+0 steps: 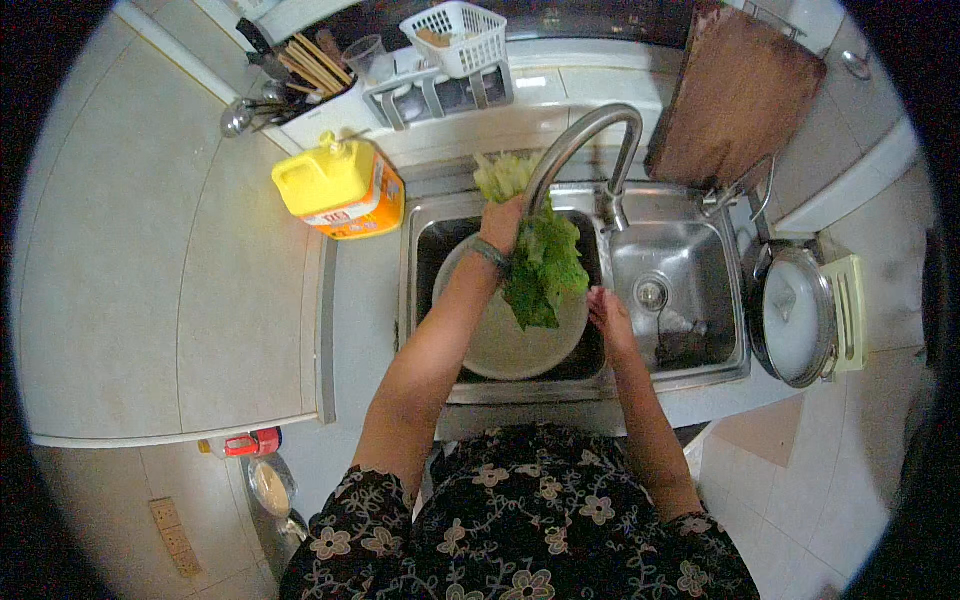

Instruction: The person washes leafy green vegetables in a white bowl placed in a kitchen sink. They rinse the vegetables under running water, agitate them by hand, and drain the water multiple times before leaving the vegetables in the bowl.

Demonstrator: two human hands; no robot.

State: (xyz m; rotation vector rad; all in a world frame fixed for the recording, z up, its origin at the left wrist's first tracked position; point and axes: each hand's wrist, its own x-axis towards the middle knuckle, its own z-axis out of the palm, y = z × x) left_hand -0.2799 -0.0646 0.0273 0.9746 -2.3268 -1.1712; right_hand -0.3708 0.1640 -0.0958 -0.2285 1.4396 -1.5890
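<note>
My left hand point(502, 219) grips a bunch of leafy green vegetable point(546, 262) that looks like lettuce. Its pale stem ends point(501, 174) point towards the back wall, and the green leaves hang towards me. A round, pale basin point(510, 356) in the left sink bowl lies beneath the leaves. The curved metal faucet point(577, 124) arches above, hiding part of the bunch and of my left hand. My right hand point(613, 319) is just right of the leaf tips, over the divider between the sink bowls. Its fingers are blurred, and whether they touch a leaf is unclear.
The right sink bowl point(675, 255) has a drain strainer. A lidded pan point(796, 319) stands right of it. Wooden cutting boards point(739, 97) lean behind. On the left are a yellow-and-orange jug point(341, 187), a utensil holder point(322, 116) and a white basket point(461, 45).
</note>
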